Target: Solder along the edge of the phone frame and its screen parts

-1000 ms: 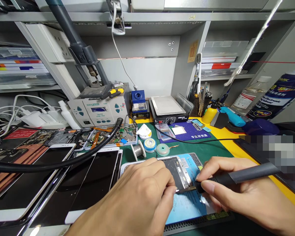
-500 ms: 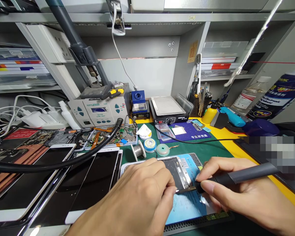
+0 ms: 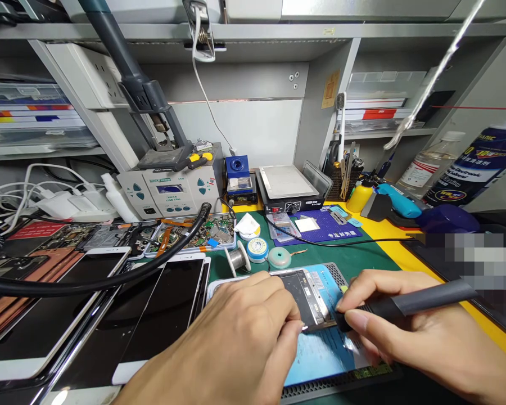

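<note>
On a blue printed work mat (image 3: 320,360) lies a dark phone panel (image 3: 297,292), its right end fitted with a metal strip with small contacts. My left hand (image 3: 240,326) covers much of the panel, its fingers curled and closed at the near edge; what is under them is hidden. In a pen grip, my right hand (image 3: 413,320) is closed on a black pen-shaped tool (image 3: 421,298). The tool's thin, dark tip points left along the panel's near right edge, close to my left thumb and fingertips.
Several phones (image 3: 160,309) lie at left, under a thick black hose (image 3: 109,288). Behind my hands are a solder spool (image 3: 236,259), round tins (image 3: 257,249) and a tray of circuit boards (image 3: 194,233). A hot-air station (image 3: 172,194) and a heating plate (image 3: 290,185) stand farther back.
</note>
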Motion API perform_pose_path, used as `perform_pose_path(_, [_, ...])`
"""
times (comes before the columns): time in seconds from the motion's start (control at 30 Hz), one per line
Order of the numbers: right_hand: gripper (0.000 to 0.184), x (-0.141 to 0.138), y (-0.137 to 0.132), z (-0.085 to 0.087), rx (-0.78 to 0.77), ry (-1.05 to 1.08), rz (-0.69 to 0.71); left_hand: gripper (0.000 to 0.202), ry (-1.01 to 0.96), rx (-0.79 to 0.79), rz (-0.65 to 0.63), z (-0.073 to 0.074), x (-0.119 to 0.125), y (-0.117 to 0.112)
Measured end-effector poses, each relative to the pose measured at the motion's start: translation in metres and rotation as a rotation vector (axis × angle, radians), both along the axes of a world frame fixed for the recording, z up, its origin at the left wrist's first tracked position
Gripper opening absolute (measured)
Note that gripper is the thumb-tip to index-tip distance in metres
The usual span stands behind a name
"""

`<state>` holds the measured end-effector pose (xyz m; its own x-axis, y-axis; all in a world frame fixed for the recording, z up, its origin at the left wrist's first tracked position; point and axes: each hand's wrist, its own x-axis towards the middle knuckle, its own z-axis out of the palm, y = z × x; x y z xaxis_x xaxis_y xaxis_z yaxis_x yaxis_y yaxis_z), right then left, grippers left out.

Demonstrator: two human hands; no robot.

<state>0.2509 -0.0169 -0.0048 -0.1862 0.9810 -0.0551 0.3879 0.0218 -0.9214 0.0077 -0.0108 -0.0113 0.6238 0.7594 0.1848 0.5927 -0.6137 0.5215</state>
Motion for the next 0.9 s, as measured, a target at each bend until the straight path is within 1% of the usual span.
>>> perform_pose_path(0.23, [0.021,0.0,-0.0004,0.001,-0.02,0.018,-0.014,0.02,0.001,-0.005,-0.019,-0.0011,-0.0015,0.0011])
perform_pose_path(0.4, [0.022,0.0,0.0004,0.0008,-0.037,0.021,-0.012,0.021,-0.005,0.014,0.004,0.0025,0.0021,-0.001])
perform_pose_path(0.57, [0.022,0.0001,0.0007,0.0003,-0.023,0.02,-0.005,0.02,-0.005,0.018,0.01,0.0005,0.0019,-0.0008])
perform_pose_path(0.9, [0.025,0.0014,0.0001,-0.0011,-0.044,0.017,-0.01,0.022,-0.005,0.027,0.02,-0.0003,0.0007,-0.0037])
